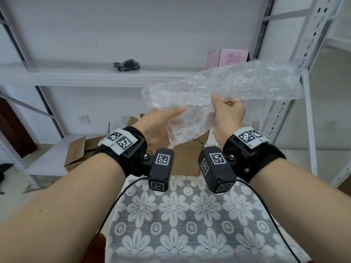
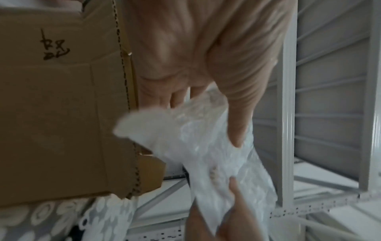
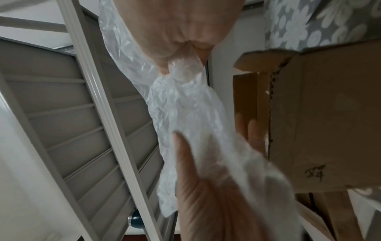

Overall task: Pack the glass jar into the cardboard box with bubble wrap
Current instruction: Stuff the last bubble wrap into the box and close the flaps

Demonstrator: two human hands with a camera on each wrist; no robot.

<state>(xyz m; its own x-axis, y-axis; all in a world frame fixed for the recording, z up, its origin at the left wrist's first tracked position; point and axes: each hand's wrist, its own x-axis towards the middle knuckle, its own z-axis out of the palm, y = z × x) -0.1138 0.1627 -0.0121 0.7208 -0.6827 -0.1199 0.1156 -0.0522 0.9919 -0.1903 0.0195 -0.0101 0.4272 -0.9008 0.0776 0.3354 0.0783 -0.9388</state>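
Observation:
A crumpled sheet of clear bubble wrap [image 1: 237,86] is held up in the air above the open brown cardboard box [image 1: 187,160]. My left hand [image 1: 167,120] holds its lower left end, thumb on top and fingers beneath. My right hand [image 1: 226,105] pinches it near the middle, and the rest of the sheet stretches up to the right. In the left wrist view the left hand [image 2: 208,117] clasps the wrap [image 2: 206,154] beside the box [image 2: 62,114]. In the right wrist view the right hand [image 3: 185,52] bunches the wrap [image 3: 185,106] next to the box [image 3: 329,122]. No glass jar is visible.
The box stands at the far end of a table covered with a flowered lace cloth [image 1: 190,215]. White metal shelving [image 1: 307,111] surrounds it, with a pink box [image 1: 228,57] and a black bundle [image 1: 126,65] on the shelf. Flattened cartons [image 1: 79,150] lie to the left.

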